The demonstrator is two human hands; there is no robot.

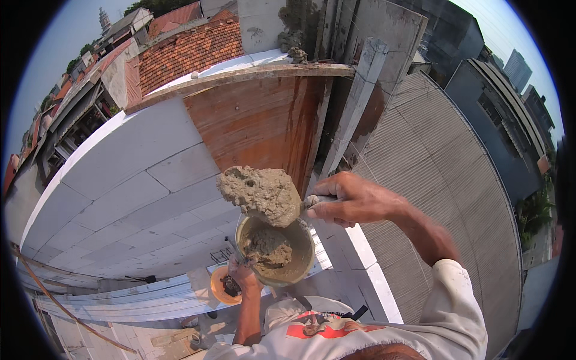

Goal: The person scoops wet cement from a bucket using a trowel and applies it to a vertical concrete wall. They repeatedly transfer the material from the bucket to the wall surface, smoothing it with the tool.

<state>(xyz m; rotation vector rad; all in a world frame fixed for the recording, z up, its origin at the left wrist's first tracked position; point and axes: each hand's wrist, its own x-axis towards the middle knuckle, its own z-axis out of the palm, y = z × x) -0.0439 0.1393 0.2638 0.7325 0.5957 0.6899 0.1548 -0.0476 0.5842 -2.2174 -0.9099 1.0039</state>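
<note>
My right hand (360, 201) is closed round the handle of a trowel (313, 202), whose blade is hidden under a large lump of wet grey mortar (264, 195). The loaded trowel is held over the far rim of a bucket (305, 255). More mortar (270, 249) lies inside the bucket. My left hand (243, 274) grips the bucket's left rim, its fingers partly hidden.
A white block wall (132, 195) curves along the left, beside brown formwork boards (258, 120) topped by a timber rail (264, 71). A wooden post (357, 102) stands ahead. Below are an orange tub (221, 287) and planks (150, 300); a corrugated roof (444, 198) spreads right.
</note>
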